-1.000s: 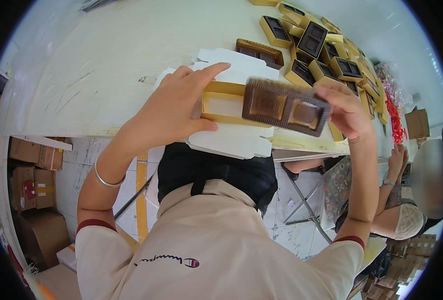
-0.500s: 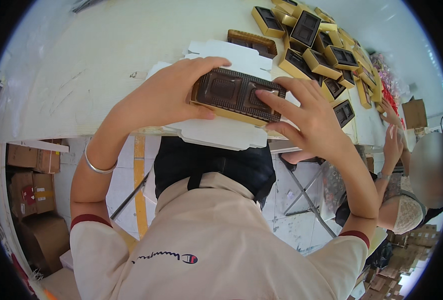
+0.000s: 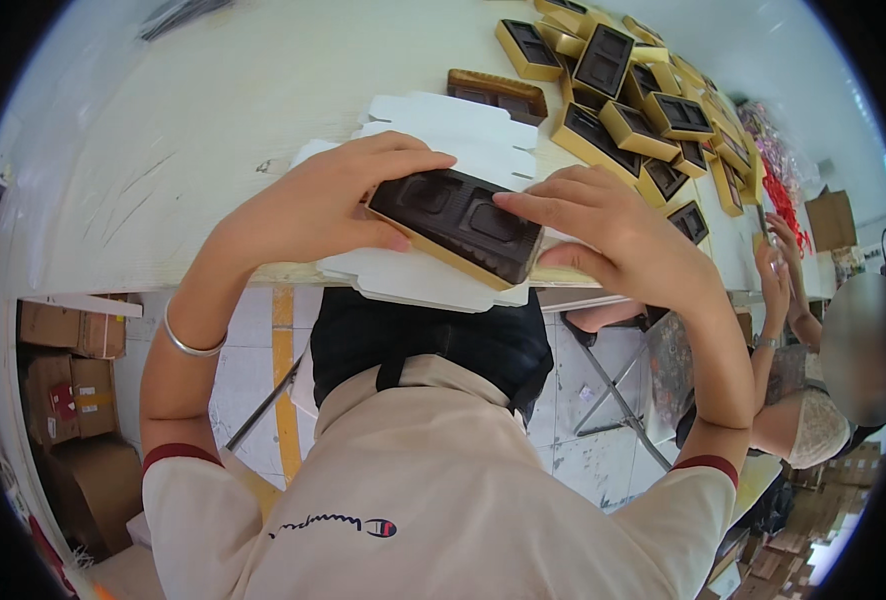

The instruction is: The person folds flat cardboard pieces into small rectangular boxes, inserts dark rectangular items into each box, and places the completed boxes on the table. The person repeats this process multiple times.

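**Two hands press a dark tray at the gold box, close to the near edge**

The pale table (image 3: 143, 180) carries everything. On its right part, back from the near edge, lies a pile of gold boxes (image 3: 638, 128) with dark inserts. White flat card (image 3: 453, 115) lies by the middle of the near edge, slightly passing over it.

The left hand (image 3: 333, 195) pinches the left end of the gold box (image 3: 453, 257) across its width, thumb on the near side, index finger on the far side. The right hand (image 3: 613, 225) has its index finger laid on the dark tray (image 3: 453, 215); its thumb is by the box's right end, but if it grips I cannot tell.

The box is above the card, tilted with its right end nearer the body; the tray covers its opening. For good seating, I would press the rim evenly, corner after corner, and pinch gently so the thin walls do not bend.
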The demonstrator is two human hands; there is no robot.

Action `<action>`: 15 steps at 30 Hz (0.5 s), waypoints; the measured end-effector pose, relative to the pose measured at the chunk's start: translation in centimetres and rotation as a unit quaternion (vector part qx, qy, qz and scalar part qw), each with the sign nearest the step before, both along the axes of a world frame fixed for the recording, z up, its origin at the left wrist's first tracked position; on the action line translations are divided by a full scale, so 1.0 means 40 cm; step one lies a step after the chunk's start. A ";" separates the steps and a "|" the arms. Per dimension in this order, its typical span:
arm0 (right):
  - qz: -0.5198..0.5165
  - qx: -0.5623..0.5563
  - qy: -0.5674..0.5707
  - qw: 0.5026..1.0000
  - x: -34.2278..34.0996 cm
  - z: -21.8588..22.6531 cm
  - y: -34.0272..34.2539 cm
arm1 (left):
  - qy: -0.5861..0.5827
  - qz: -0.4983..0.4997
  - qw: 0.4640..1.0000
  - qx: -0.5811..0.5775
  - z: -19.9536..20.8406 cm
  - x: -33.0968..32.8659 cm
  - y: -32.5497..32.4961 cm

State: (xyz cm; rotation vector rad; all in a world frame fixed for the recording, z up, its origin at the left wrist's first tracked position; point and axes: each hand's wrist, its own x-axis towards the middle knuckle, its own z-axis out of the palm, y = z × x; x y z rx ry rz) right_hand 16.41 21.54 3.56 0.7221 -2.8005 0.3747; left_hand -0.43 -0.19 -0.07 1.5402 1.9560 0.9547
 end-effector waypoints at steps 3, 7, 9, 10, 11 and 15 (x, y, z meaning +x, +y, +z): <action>0.030 0.030 0.081 0.996 -0.010 -0.029 0.015 | 0.057 -0.018 0.998 0.014 -0.005 -0.005 0.003; 0.050 0.065 0.036 0.996 -0.022 -0.022 0.007 | 0.149 -0.032 0.988 0.029 -0.016 -0.010 0.002; 0.043 0.084 0.021 0.995 -0.030 -0.017 0.005 | 0.084 -0.023 0.996 0.007 -0.010 -0.006 0.004; 0.039 0.094 0.014 0.995 -0.031 -0.013 0.004 | 0.051 -0.019 0.999 -0.003 -0.006 -0.004 0.005; 0.028 0.070 0.010 0.997 -0.027 -0.003 0.000 | 0.048 -0.014 0.999 -0.011 -0.001 -0.001 0.003; -0.027 -0.036 -0.009 0.999 -0.003 -0.014 -0.022 | 0.037 0.001 0.999 -0.026 0.008 0.010 0.000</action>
